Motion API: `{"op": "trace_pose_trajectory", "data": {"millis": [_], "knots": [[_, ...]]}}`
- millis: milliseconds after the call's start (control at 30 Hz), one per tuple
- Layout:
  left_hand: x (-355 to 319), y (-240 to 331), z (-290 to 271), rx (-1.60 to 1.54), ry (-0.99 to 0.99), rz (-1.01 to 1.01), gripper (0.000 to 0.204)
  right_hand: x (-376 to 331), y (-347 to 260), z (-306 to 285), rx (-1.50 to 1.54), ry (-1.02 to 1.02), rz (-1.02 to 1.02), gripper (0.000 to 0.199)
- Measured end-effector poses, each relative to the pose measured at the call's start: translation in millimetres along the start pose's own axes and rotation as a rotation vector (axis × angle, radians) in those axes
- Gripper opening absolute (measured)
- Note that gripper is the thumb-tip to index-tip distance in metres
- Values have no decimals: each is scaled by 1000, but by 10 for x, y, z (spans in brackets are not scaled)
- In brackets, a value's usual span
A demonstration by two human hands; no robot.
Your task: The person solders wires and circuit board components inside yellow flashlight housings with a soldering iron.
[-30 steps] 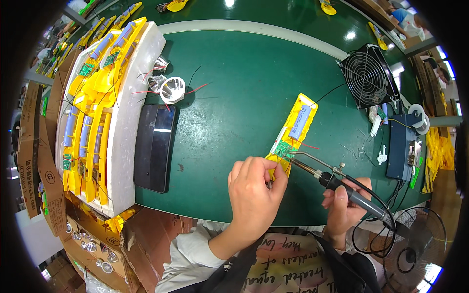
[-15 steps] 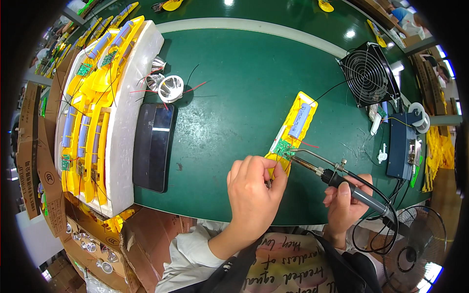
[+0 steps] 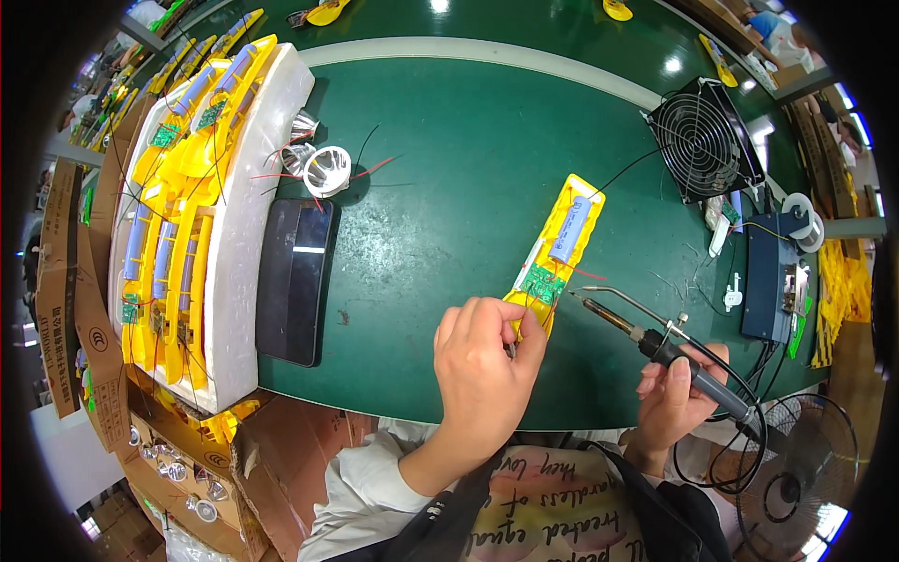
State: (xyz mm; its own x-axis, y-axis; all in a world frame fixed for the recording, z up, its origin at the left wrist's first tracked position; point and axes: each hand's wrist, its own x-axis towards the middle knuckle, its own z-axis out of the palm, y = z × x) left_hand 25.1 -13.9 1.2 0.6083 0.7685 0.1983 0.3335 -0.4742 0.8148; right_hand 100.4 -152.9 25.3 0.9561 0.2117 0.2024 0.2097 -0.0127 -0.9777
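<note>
My right hand [image 3: 676,398] is closed round the grey handle of a soldering iron [image 3: 698,379], which has a thin metal solder-feed tube fixed along it. The iron's tip points at the green circuit board [image 3: 542,283] and stands a little apart from it, to the right. That board sits in a yellow plastic casing [image 3: 585,192] together with a blue-violet battery cell [image 3: 570,229]; red and black wires stick out. My left hand [image 3: 492,361] pinches at the casing's near end. Fingers and thumb meet there, and the part between them is mostly hidden.
At left, a white foam box [image 3: 245,215] holds several yellow casings. Beside it are a black phone-like slab [image 3: 295,281] and silver reflector cups [image 3: 328,171]. A black fan [image 3: 704,142], a blue box-shaped unit [image 3: 773,281] and a solder spool [image 3: 803,220] stand at right.
The soldering iron has drawn back from the circuit board to the right, along with my right hand. My left hand stays at the casing's near end.
</note>
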Motion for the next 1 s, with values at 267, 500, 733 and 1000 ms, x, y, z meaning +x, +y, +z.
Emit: {"op": "trace_pose_trajectory", "data": {"millis": [267,500,733,1000], "knots": [[17,125,-121,233,-50,107,49,-87,60,-302,60,111,35,23],[673,239,-179,479,-388,208,33,132,217,-611,80,243,19,18],[2624,146,447,625,-83,199,27,310,302,-674,83,256,17,18],[3958,-145,1520,671,298,103,30,410,269,-773,-74,295,77,25]]}}
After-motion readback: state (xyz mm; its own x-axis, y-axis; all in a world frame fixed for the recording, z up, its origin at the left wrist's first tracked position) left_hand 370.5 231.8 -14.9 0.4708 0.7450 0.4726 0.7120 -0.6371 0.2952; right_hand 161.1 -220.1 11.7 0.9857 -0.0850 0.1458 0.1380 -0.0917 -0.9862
